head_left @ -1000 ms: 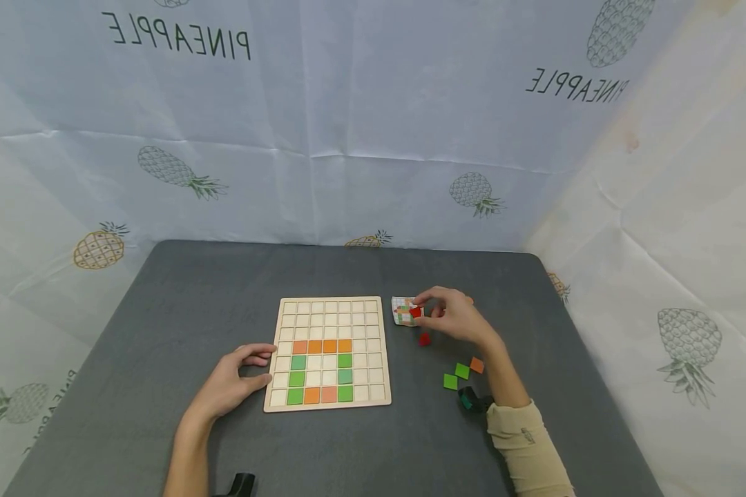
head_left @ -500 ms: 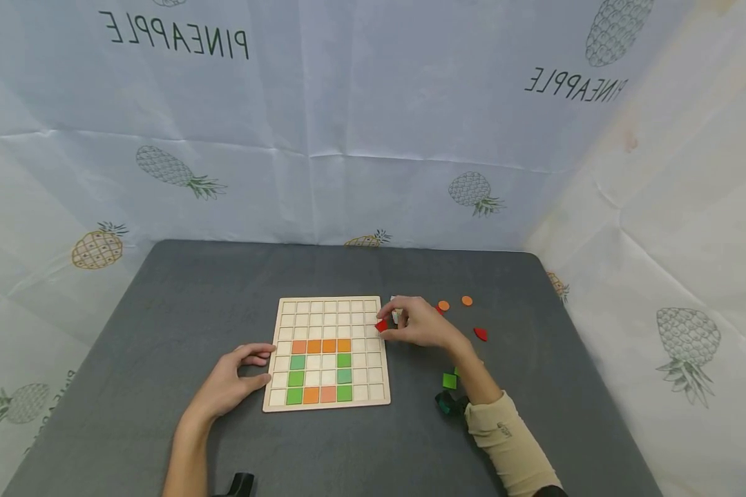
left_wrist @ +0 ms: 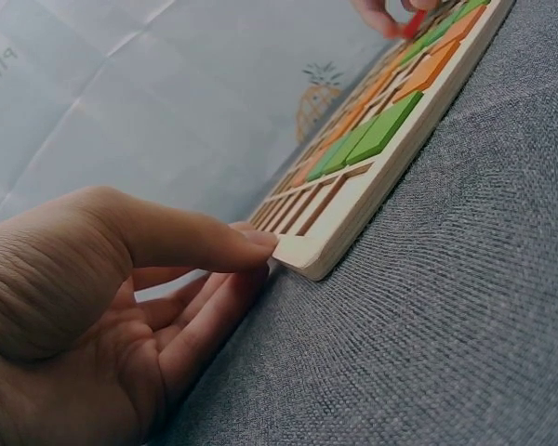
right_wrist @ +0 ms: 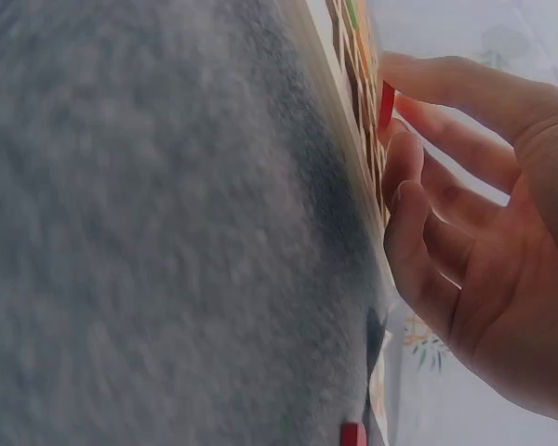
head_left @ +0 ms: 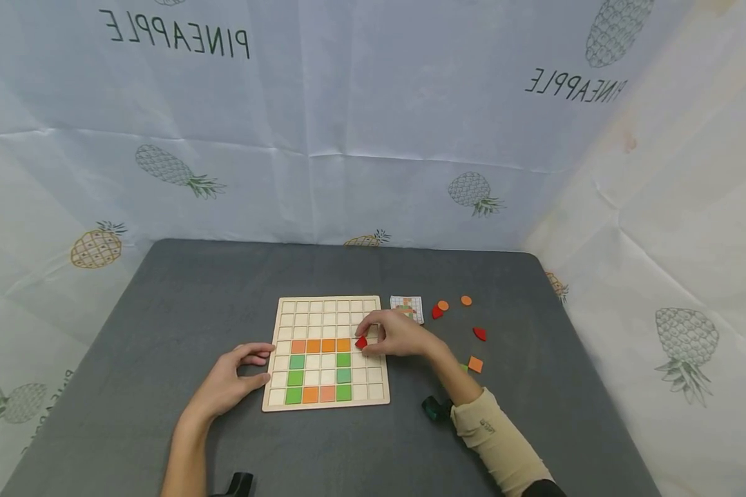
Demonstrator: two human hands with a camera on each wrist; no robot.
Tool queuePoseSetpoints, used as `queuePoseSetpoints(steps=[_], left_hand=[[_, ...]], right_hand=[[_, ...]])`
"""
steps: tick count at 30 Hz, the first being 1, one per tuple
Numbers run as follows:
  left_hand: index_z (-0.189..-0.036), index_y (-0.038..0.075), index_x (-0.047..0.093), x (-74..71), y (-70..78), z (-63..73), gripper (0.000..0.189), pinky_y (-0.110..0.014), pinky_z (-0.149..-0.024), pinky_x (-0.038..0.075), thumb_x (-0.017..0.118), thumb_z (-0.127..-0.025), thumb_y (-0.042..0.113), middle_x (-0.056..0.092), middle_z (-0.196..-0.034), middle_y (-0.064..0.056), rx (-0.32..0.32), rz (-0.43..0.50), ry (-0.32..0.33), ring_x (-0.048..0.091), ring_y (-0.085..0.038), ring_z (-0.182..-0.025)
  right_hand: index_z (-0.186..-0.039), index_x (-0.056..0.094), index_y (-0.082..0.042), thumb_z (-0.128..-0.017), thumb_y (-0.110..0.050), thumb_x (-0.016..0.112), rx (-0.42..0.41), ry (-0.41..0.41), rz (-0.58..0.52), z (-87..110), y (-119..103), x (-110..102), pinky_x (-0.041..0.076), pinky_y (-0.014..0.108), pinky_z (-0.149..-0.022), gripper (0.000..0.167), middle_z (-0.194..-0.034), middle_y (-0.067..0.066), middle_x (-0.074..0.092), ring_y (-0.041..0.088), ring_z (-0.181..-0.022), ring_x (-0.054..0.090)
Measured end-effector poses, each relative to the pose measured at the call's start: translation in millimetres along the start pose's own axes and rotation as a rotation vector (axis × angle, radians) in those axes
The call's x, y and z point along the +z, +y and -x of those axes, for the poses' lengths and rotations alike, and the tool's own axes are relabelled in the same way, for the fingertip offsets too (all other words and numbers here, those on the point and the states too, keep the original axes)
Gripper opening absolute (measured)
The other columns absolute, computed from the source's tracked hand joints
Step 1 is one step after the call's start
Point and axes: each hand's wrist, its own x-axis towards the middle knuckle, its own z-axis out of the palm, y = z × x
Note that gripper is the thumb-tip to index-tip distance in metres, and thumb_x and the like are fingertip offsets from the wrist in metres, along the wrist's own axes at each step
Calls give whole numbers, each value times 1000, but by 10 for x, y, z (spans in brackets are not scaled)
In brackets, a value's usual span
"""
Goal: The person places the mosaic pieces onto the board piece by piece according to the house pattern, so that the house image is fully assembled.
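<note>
A light wooden grid board (head_left: 369,376) lies on the grey table. Square green, teal and orange tiles fill some of its cells, outlining a rectangle. My right hand (head_left: 400,333) pinches a small red tile (head_left: 361,342) between thumb and fingers, low over the board beside the right end of the orange row. The same red tile (right_wrist: 386,105) shows edge-on in the right wrist view. At the board's left edge, my left hand (head_left: 230,378) rests with thumb and fingers apart; its thumb (left_wrist: 200,240) touches near the corner in the left wrist view.
Right of the board lies a small printed pattern card (head_left: 413,304). Beyond it are orange discs (head_left: 466,301), red rounded pieces (head_left: 480,334) and an orange square tile (head_left: 475,364). A green tile (head_left: 463,368) is mostly hidden by the right forearm. Pineapple-printed cloth (head_left: 323,193) hangs behind the table.
My right hand has carried the red tile leftward from over the card to the board, uncovering the card, discs and red pieces. My left hand stays at the board's edge.
</note>
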Motion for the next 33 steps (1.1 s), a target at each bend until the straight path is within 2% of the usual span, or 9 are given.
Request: queuePoseSetpoints(steps=[4,11,20,27,33], left_hand=[[-144,7,67,-1,0,0,54,-25,-95,53,83,-92,6,68,-139,-13,-1,-2,1,65,-22,-118],[-144,7,67,4,-3,4,54,-24,-95,52,83,-92,7,68,-140,-13,-10,0,2,64,-22,-118],[-143,8,68,8,4,0,54,-24,-96,52,84,-92,7,68,-139,-12,-9,3,2,64,-21,-118],[-142,8,69,13,-3,0,53,-25,-96,51,84,-91,7,69,-137,-11,-2,1,8,64,-20,-116],[-143,9,69,9,3,5,53,-26,-96,51,84,-92,8,68,-138,-11,-9,-3,8,64,-20,-117]], right_hand=[[-118,79,-12,-96,-12,82,-11,-33,-47,-31,-7,32,52,20,-64,23,-119,6,77,0,-62,56],[-120,79,-13,-96,-5,78,11,-31,-67,-47,-16,60,49,21,-63,25,-117,4,79,1,-61,54],[-119,79,-11,-98,-8,79,18,-17,-76,-20,-17,55,53,21,-68,22,-114,5,79,1,-68,60],[-120,77,-12,-98,-13,81,44,12,-96,77,4,-52,53,22,-69,23,-110,5,78,3,-68,60],[-121,77,-7,-97,-9,80,40,60,-108,166,95,-201,53,24,-66,24,-110,9,76,8,-66,59]])
